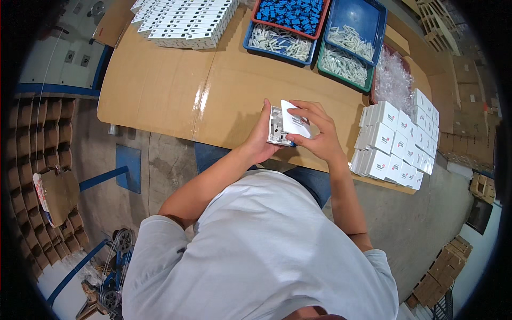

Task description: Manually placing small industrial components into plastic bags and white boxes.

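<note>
Brown tabletop (160, 96), hands (324, 140) holding open white box (289, 124), plastic trays (354, 15) beyond

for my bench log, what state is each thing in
Small white box: open, parts inside
White cover: tilted, not closed
Left hand: holding the box
Right hand: holding the cover
Red tray: filled with blue pieces
Upper blue tray: partly filled, white pieces
Green tray: holding white pieces
White boxes at right: stacked in rows
</note>
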`<state>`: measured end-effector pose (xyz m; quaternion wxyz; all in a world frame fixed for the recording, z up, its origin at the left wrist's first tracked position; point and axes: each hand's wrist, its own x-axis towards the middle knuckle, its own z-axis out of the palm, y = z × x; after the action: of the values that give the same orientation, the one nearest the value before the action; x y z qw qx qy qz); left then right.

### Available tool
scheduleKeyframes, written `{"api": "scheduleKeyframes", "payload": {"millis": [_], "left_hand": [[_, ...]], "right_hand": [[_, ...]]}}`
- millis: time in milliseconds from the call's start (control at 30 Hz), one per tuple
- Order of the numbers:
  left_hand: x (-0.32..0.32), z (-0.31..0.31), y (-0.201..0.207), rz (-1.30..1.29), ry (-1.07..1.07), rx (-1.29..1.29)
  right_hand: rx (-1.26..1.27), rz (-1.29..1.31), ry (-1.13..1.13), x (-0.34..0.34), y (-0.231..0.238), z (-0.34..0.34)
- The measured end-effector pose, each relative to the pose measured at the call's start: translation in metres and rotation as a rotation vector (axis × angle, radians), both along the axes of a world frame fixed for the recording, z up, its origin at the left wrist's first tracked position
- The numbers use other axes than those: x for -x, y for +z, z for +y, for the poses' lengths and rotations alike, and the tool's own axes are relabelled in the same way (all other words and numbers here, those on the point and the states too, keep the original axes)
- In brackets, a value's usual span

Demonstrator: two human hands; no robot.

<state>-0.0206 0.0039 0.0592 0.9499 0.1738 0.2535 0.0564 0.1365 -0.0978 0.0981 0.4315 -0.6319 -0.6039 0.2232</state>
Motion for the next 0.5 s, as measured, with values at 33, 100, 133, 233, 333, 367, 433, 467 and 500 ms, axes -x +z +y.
{"api": "scheduleKeyframes", "payload": {"millis": [33, 100, 133, 233, 333, 367, 433, 467, 500], "left_hand": [[0.000, 0.000, 0.003, 0.032, 0.009, -0.001], [0.001, 0.001, 0.003, 0.061, 0.019, -0.002], [0.001, 0.001, -0.001, 0.076, 0.017, -0.011], [-0.001, 0.001, -0.002, 0.106, 0.008, -0.046], [-0.002, 0.002, 0.001, 0.117, 0.003, -0.073], [-0.002, 0.003, 0.002, 0.118, 0.004, -0.077], [-0.002, 0.002, 0.002, 0.119, 0.010, -0.086], [-0.002, 0.003, 0.002, 0.121, 0.015, -0.096], [-0.002, 0.002, 0.001, 0.121, 0.017, -0.095]], "right_hand": [[-0.001, 0.000, 0.001, 0.001, 0.001, 0.000], [0.014, -0.015, -0.005, 0.007, 0.003, 0.001], [0.014, -0.018, -0.003, 0.010, 0.003, 0.002], [0.010, 0.057, -0.013, 0.015, -0.002, 0.001], [0.004, 0.061, 0.012, 0.017, -0.004, 0.002], [0.009, 0.058, 0.011, 0.018, -0.004, 0.003], [0.013, 0.052, 0.013, 0.018, -0.003, 0.003], [0.015, 0.049, 0.017, 0.018, -0.003, 0.003], [0.017, 0.047, 0.023, 0.019, -0.003, 0.003]]}}
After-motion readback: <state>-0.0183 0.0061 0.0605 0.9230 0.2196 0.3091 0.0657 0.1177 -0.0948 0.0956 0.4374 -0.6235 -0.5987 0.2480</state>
